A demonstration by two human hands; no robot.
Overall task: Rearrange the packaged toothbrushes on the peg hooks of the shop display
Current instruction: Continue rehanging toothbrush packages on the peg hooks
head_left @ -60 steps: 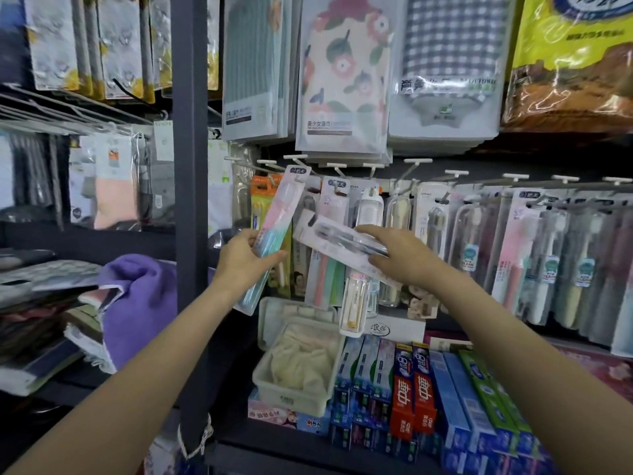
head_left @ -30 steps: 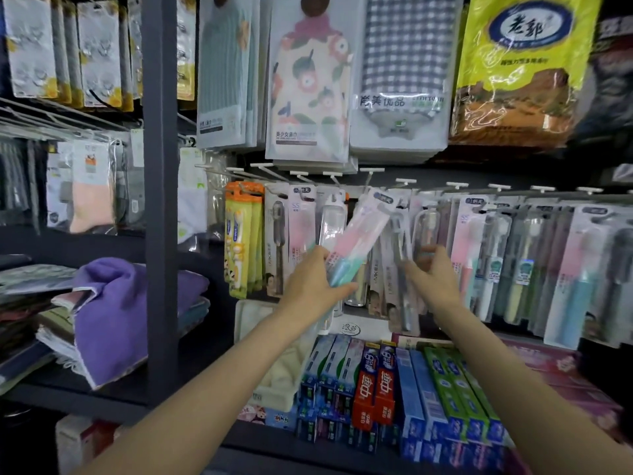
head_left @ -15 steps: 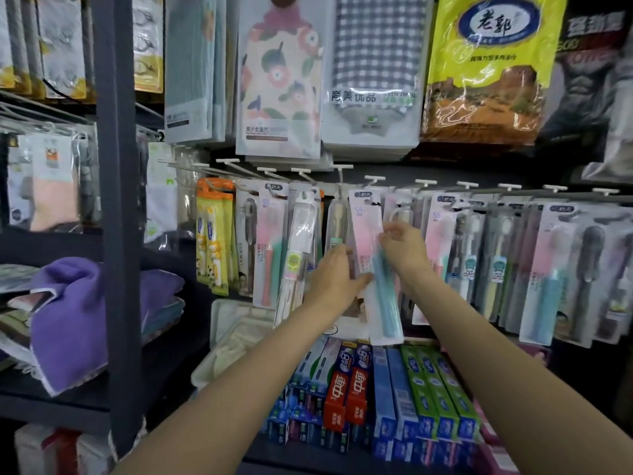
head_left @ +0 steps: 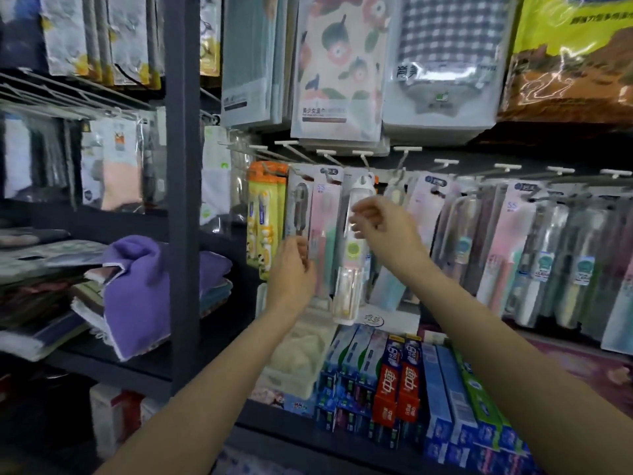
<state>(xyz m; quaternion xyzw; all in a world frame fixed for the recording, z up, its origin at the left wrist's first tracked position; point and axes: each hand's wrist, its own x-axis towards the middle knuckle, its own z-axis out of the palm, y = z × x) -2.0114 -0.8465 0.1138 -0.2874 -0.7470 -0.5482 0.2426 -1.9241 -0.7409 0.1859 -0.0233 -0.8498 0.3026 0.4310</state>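
Packaged toothbrushes hang in a row on white-tipped peg hooks (head_left: 445, 161). My left hand (head_left: 293, 269) is raised to a pink toothbrush pack (head_left: 325, 231) and pinches its lower left edge, beside a grey toothbrush pack (head_left: 299, 214). To its right hangs a white tube toothbrush case (head_left: 354, 248). My right hand (head_left: 385, 229) hovers at the case's upper part with fingers loosely curled and apart, fingertips at its side. It holds nothing that I can see. The image is blurred around both hands.
Yellow children's toothbrush packs (head_left: 265, 217) hang at the row's left end, with more pink and clear packs (head_left: 513, 241) to the right. Toothpaste boxes (head_left: 404, 378) stand on the shelf below. A dark upright post (head_left: 183, 200) and purple towel (head_left: 137, 289) lie left.
Both hands have let go of the pink-and-blue pack they held at a hook and moved left. My left hand now pinches a pink pack, my right is by the white case.
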